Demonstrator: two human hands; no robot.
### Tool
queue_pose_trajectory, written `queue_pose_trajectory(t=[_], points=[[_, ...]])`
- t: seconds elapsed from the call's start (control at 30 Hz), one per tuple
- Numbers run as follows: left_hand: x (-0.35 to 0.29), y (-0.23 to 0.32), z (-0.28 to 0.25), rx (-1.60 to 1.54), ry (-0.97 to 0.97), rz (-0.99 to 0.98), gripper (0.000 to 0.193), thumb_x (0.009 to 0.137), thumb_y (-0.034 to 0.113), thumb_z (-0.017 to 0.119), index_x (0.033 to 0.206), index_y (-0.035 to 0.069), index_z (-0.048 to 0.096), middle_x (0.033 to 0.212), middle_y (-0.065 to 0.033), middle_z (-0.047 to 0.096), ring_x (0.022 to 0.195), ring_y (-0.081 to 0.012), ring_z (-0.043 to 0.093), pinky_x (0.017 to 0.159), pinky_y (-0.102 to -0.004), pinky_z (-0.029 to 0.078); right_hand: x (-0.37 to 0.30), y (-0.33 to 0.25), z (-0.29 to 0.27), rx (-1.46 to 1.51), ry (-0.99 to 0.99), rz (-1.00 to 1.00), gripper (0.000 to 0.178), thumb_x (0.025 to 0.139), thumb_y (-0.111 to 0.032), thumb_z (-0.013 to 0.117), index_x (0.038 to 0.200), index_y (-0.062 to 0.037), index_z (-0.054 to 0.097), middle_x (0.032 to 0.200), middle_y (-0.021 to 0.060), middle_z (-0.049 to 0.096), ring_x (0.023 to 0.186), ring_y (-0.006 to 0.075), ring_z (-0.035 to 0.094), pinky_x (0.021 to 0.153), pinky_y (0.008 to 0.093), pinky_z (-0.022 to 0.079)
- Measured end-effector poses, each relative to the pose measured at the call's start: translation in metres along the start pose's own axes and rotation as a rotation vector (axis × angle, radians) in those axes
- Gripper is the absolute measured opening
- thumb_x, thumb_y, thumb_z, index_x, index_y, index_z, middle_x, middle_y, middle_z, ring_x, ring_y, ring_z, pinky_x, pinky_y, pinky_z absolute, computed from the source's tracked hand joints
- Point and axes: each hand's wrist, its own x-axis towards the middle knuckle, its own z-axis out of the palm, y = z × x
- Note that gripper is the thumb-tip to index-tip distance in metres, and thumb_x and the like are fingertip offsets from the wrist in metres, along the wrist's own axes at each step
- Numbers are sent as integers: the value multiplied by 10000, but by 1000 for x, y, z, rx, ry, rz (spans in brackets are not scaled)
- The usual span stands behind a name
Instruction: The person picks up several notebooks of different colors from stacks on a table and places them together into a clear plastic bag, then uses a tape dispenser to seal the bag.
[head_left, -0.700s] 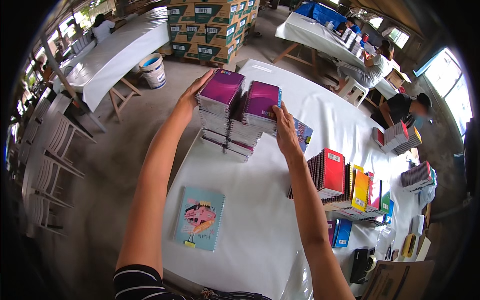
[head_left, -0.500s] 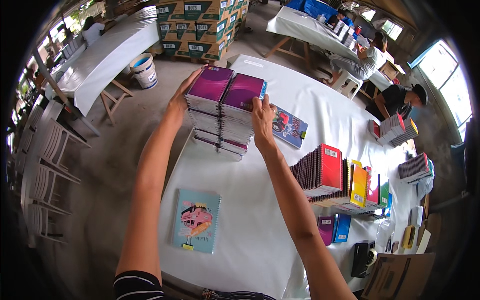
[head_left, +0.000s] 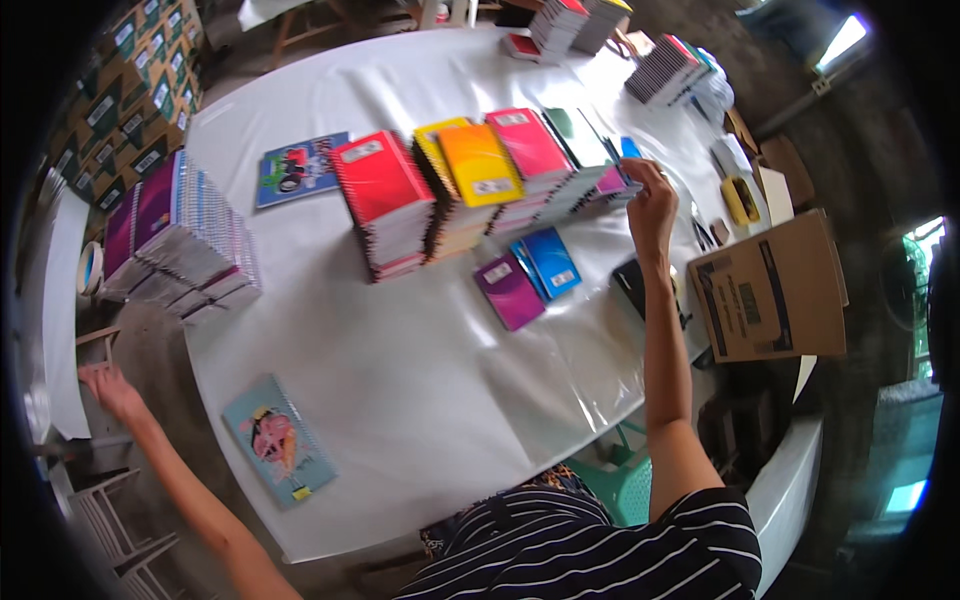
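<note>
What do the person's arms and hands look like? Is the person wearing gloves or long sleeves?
No gloves and no long sleeves. Both hands, the left hand and the right hand, are bare, and so are both forearms, up past the elbows. The person wears a black short-sleeved shirt with thin white stripes; its sleeve ends high on the right upper arm. I can see no watch, ring or bracelet on either wrist.

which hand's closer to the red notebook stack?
Right. The right hand is at the row's far end; the left hand hangs off the table edge, farther from the red stack.
</note>
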Motion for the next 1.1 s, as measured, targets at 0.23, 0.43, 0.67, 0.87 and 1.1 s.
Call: queue_pose_trajectory(t=[0.23,0.43,0.67,0.87,1.1], points=[[-362,6,75,468,-414,131,510,920,84,519,1420,52,425,1492,-105,377,1403,-261,282,1124,-419,250,12,225,73,-164,-285,-433,603,763,130,517,1318,-104,541,1342,136,542,1255,327,490,1048,433,389],[-669,9,199,873,-1468,638,556,844,280,660,1380,289,510,1527,1,355,1446,-337,205,1131,-612,162,10,236,104,-320,-317,-547,490,824,-42,619,1300,-148,571,1323,39,573,1229,227,509,1041,376,365],[-738,-26,203,1074,-1424,415,595,844,462,631,1402,326,477,1558,7,286,1445,-374,180,1118,-627,178,23,254,90,-210,-367,-628,443,846,-56,609,1280,-139,580,1297,40,592,1205,239,530,1009,364,411],[-730,-14,224,1038,-1418,339,660,833,486,643,1435,319,431,1566,-55,265,1449,-369,171,1125,-614,160,39,258,30,87,16,-321,372,858,66,544,1201,-61,615,1169,120,653,1084,273,611,902,376,478],[-668,10,331,-593,-670,-1269,895,882,746,296,1474,74,301,1480,-176,373,1347,-403,369,1067,-565,350,-142,115,-77,125,-313,-589,536,652,2,586,1181,-67,635,1123,87,645,1021,253,601,902,440,440]])
